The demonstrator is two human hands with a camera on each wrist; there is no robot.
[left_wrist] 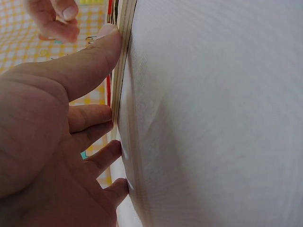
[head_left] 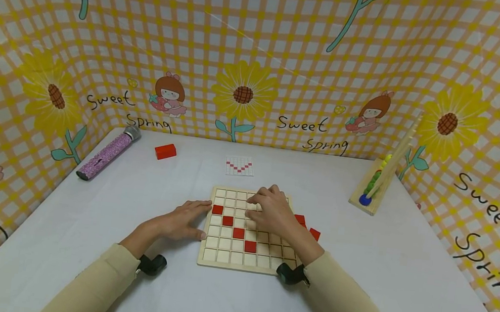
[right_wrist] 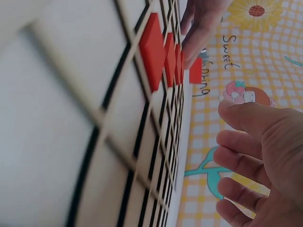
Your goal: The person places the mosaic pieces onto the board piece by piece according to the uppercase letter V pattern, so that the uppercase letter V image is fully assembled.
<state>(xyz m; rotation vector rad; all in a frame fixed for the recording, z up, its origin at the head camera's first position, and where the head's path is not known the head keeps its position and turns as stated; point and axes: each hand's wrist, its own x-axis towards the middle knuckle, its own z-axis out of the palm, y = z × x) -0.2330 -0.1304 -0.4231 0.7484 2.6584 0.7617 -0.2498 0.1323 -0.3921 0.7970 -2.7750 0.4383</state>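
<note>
A wooden grid board (head_left: 223,257) lies on the white table, with several red square tiles (head_left: 239,233) set in its cells along a diagonal from the left edge down toward the front. My left hand (head_left: 181,221) touches the board's left edge; in the left wrist view its thumb (left_wrist: 97,59) lies against the rim and the other fingers are spread beside it. Over the board's far right part hovers my right hand (head_left: 271,211), hiding some cells. Its fingers (right_wrist: 239,142) look loosely bent in the right wrist view, with nothing between them, apart from the board.
Loose red tiles (head_left: 314,233) lie by the board's right edge. Behind it is a small pattern card (head_left: 239,166). A red block (head_left: 165,151) and a glittery purple microphone (head_left: 108,155) lie at back left. At back right stands a wooden bead toy (head_left: 376,187). Patterned cloth walls surround the table.
</note>
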